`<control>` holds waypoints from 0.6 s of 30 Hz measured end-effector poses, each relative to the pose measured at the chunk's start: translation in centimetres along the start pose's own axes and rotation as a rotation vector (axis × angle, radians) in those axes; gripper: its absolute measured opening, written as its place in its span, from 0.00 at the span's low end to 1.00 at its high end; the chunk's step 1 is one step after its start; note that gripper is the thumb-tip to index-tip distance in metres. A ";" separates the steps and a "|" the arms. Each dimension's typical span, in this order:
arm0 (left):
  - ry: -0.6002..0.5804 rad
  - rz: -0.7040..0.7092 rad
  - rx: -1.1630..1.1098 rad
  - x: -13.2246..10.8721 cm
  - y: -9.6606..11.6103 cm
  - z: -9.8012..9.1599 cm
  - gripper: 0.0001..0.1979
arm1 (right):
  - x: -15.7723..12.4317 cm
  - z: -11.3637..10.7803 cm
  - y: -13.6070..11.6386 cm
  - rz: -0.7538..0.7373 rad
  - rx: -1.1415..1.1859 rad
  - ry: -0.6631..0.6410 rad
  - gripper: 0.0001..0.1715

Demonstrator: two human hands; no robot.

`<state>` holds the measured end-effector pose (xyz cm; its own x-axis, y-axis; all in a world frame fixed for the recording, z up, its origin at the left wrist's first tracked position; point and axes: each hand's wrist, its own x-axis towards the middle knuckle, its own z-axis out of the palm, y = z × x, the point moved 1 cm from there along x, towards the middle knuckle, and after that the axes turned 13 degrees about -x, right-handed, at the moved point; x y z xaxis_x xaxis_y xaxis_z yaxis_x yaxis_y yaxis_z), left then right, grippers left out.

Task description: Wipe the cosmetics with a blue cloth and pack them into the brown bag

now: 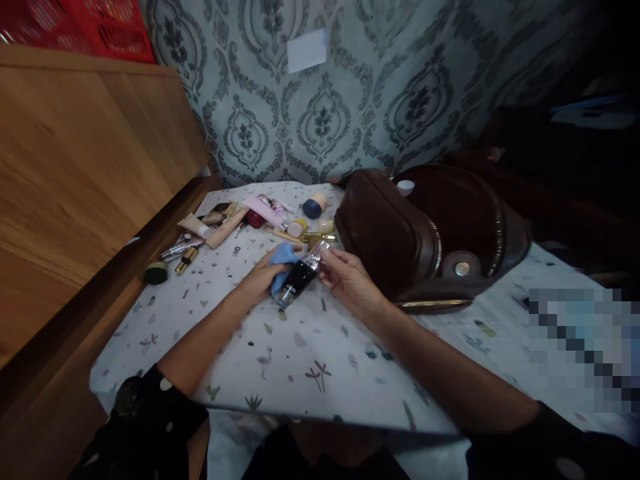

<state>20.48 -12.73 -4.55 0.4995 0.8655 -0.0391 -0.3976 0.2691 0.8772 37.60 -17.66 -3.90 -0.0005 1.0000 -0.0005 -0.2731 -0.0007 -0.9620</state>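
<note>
Above the middle of the table, a dark cosmetic bottle [299, 277] with a clear cap and a clear base is held tilted between both hands. My left hand [261, 275] is closed round a blue cloth [284, 259], which presses against the bottle's left side. At the bottle's upper end, my right hand [348, 272] pinches the clear cap [320, 252] between thumb and fingers. Just beyond the hands lie a gold tube [320, 237] and other cosmetics.
A brown leather bag [390, 233] stands to the right, a small white cap [405, 187] on it. Several cosmetics, among them a pink tube [265, 209] and a green round jar [155, 272], lie at the back left. Left is a wooden cabinet [90, 153].
</note>
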 end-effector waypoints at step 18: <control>0.016 -0.168 0.132 -1.1 0.6 0.5 0.29 | 0.5 -0.5 -0.1 -0.022 0.093 0.105 0.27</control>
<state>20.03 -13.73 -3.74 0.5378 0.8198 -0.1966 -0.2048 0.3532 0.9129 38.09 -17.12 -3.92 0.1059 0.9943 -0.0128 -0.3602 0.0263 -0.9325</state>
